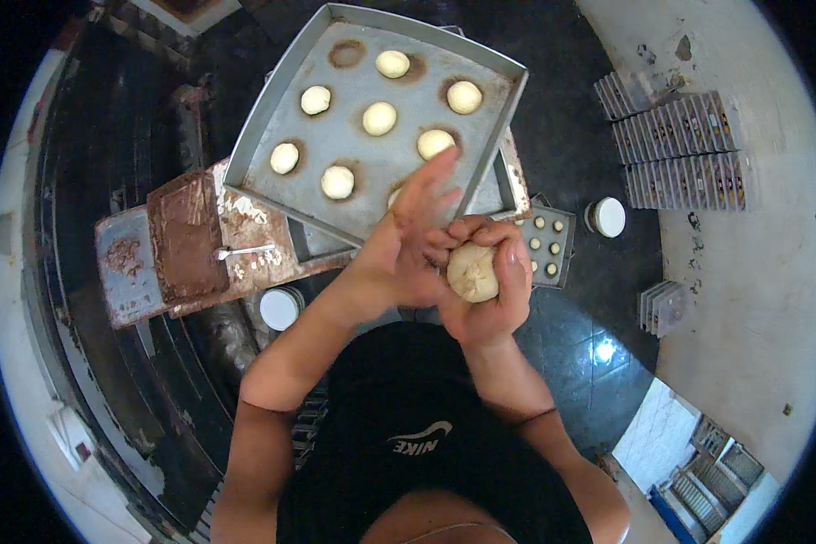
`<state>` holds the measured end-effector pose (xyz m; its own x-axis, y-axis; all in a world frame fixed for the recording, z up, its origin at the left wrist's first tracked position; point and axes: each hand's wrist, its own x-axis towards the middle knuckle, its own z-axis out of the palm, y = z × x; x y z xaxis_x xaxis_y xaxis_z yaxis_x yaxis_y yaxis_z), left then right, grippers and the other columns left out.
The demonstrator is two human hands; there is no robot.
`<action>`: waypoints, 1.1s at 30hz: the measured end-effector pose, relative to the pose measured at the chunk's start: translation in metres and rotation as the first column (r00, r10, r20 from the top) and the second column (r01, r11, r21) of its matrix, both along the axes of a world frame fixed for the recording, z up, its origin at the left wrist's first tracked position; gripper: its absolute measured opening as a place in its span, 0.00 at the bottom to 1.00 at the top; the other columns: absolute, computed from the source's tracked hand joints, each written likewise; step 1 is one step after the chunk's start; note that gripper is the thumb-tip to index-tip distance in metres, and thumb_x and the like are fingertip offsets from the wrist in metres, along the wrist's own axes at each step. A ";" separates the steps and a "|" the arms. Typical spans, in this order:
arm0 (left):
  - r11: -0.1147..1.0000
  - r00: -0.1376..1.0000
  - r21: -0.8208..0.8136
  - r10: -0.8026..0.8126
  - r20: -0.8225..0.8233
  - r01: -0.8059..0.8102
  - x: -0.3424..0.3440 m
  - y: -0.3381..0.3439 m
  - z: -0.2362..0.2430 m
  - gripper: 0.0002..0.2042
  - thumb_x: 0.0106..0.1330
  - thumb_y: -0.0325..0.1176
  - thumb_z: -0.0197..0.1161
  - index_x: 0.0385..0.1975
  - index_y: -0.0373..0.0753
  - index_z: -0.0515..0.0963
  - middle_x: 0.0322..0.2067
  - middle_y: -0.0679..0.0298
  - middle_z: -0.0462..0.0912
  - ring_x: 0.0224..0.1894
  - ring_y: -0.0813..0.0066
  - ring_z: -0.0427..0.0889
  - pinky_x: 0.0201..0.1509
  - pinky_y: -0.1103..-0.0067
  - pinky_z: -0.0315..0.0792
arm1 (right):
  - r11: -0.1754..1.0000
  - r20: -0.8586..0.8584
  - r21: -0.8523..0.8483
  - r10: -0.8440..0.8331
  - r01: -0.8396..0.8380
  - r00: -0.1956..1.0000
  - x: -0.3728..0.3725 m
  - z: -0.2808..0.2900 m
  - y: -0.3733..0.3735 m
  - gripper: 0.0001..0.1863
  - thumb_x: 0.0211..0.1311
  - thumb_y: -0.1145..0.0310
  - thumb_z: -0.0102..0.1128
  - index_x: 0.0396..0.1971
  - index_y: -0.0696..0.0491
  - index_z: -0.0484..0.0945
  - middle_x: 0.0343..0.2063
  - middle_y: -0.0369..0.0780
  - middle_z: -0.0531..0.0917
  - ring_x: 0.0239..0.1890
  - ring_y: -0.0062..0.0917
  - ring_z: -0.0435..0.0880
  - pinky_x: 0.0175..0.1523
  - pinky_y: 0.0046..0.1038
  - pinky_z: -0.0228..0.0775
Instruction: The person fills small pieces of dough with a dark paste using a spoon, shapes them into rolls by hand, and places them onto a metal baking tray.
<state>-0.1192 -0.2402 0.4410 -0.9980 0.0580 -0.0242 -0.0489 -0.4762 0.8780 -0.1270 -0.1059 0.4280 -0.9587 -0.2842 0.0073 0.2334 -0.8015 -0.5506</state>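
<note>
A pale dough ball (472, 275) with a gathered, pinched surface rests in my cupped right hand (511, 295), whose fingers curl around it. My left hand (408, 245) is beside the ball, its fingers stretched out and its palm edge close to the dough. Whether the left fingertips touch the ball is hard to tell. Just beyond both hands lies a large grey metal tray (344, 140) with several round dough pieces, such as the dough piece (379, 119) near its middle. My left hand partly hides one piece at the tray's near edge.
Left of the tray, a worktable (256, 238) holds a brown-filled tray (186, 240) and a light-handled utensil (245, 251). White-lidded tubs (281, 309) stand low on both sides. A smaller dough tray (544, 243) lies lower right. Stacked clear packages (680, 136) line the right wall.
</note>
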 end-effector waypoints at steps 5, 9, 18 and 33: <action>0.953 0.942 0.031 0.295 0.159 -0.303 -0.030 -0.101 -0.054 0.43 0.61 0.32 0.74 0.75 0.41 0.58 0.75 0.56 0.61 0.72 0.59 0.67 0.73 0.63 0.64 | 0.985 0.046 0.156 0.073 -0.079 0.996 -0.061 -0.047 -0.073 0.21 0.78 0.56 0.52 0.48 0.62 0.78 0.50 0.54 0.83 0.54 0.51 0.85 0.59 0.49 0.79; 0.753 0.828 -0.483 0.553 0.096 -0.447 -0.029 -0.192 -0.087 0.35 0.59 0.27 0.75 0.68 0.38 0.68 0.67 0.55 0.71 0.67 0.61 0.72 0.70 0.66 0.68 | 0.801 0.307 0.580 -0.043 -0.151 0.951 -0.131 -0.074 -0.152 0.17 0.78 0.61 0.57 0.48 0.63 0.81 0.46 0.51 0.87 0.50 0.39 0.88 0.60 0.39 0.78; 0.540 0.926 -0.802 0.375 -0.044 -0.257 -0.012 -0.265 -0.109 0.18 0.56 0.24 0.73 0.48 0.35 0.83 0.51 0.51 0.83 0.54 0.56 0.83 0.60 0.68 0.77 | 0.017 -0.558 0.602 0.724 0.799 0.405 -0.301 -0.150 -0.306 0.25 0.73 0.56 0.58 0.56 0.63 0.80 0.58 0.53 0.82 0.64 0.47 0.79 0.66 0.40 0.73; 0.590 0.959 -0.777 0.278 -0.060 -0.219 -0.012 -0.266 -0.115 0.14 0.56 0.24 0.73 0.43 0.36 0.84 0.46 0.53 0.86 0.47 0.60 0.87 0.52 0.71 0.80 | -0.098 -0.469 0.446 0.821 0.890 0.325 -0.305 -0.138 -0.312 0.27 0.78 0.50 0.50 0.56 0.61 0.80 0.60 0.55 0.80 0.66 0.48 0.77 0.65 0.41 0.74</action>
